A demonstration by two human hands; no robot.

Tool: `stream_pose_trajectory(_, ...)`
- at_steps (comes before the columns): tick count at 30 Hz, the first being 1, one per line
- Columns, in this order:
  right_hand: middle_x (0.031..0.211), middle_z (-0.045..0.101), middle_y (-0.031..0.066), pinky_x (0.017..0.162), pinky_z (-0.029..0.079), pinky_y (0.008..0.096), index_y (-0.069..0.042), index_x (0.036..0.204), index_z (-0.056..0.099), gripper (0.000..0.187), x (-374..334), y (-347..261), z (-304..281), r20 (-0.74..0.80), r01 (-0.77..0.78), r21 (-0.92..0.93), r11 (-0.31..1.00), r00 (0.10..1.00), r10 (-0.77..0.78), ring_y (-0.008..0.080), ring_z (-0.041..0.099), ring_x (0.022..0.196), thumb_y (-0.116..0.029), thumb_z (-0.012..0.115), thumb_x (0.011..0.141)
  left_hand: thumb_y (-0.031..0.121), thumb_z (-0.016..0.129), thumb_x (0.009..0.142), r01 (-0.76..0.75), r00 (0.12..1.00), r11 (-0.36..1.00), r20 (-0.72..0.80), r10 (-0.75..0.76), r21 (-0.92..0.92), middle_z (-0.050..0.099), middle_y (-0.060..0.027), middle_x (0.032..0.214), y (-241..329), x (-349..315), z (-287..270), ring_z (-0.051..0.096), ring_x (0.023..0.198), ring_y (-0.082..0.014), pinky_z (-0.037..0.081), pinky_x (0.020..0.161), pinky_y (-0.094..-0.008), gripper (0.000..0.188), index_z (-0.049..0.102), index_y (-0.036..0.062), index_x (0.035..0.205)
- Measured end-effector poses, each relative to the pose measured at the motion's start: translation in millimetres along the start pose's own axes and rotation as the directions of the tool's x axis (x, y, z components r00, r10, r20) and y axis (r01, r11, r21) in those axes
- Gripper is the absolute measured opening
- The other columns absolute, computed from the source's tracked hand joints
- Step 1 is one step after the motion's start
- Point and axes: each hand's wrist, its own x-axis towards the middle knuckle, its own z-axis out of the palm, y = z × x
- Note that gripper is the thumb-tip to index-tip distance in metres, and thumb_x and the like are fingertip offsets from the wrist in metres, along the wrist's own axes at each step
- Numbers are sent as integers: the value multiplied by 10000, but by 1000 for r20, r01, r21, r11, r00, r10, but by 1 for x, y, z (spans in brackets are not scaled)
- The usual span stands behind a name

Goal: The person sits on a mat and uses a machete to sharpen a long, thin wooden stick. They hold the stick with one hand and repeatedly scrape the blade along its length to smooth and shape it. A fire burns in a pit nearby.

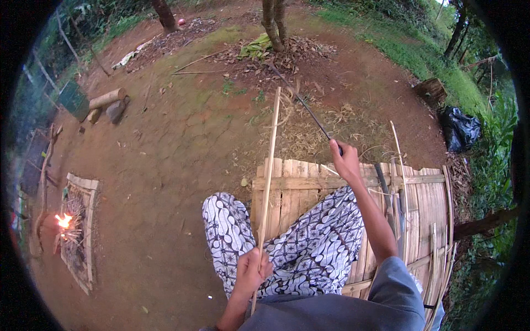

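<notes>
My left hand (252, 269) is closed around the lower part of a long pale bamboo strip (269, 168), which rises upright in front of my lap. In my right hand (346, 161) is the dark handle of a long knife (311, 112). Its narrow blade slants forward and to the left, passing close to the strip's upper end. Whether the blade touches the strip I cannot tell. Thin curled shavings (287, 105) hang by that end. Patterned black-and-white cloth (320, 243) covers my legs.
I sit on a slatted bamboo platform (281, 207) with several loose strips at right. More shavings (345, 118) litter the ground ahead, near a tree trunk (273, 25). A fire (64, 222) burns at far left. A black plastic bag (460, 129) lies at right.
</notes>
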Motion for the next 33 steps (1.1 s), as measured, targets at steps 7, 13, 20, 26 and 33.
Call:
stream_pose_trajectory(7,490,469,23,474,363,292,-6,650,531,523,-40,6,20,124,-112,513,851,991,56,110,466,494,-427,423,940,358,295,1003,3,999,1000,-54,-4,-15,319,22,468,5,5,-17,285,367,-73,224,343,-221,435,401,84,681)
stream_pose_trajectory(13,533,542,60,447,401,321,-41,692,572,397,-69,-13,9,133,281,393,876,925,-356,178,504,439,-385,520,883,363,314,1000,69,997,997,-32,-68,36,322,27,483,-2,11,-16,288,383,-66,241,352,-216,424,412,78,702)
stream_pose_trajectory(20,504,496,50,454,429,337,-95,667,573,447,-112,-53,0,258,794,49,606,576,-776,230,543,454,-531,629,745,381,324,996,236,972,968,4,-236,-87,281,44,523,8,14,-2,244,415,-61,208,380,-219,386,412,94,753)
stream_pose_trajectory(26,468,482,52,449,449,364,-113,648,597,490,-70,-20,20,287,804,92,588,544,-789,227,530,424,-579,555,793,350,320,1001,189,979,982,-76,-189,-3,280,46,550,-3,-8,-13,235,441,-59,211,406,-235,365,372,104,736)
stream_pose_trajectory(33,579,588,189,571,478,445,-48,847,686,491,-11,1,5,179,108,-139,984,980,-83,355,612,578,-482,462,895,404,348,984,176,984,967,-48,-170,184,333,30,596,-14,-39,-1,314,510,-81,307,456,-251,383,407,105,752)
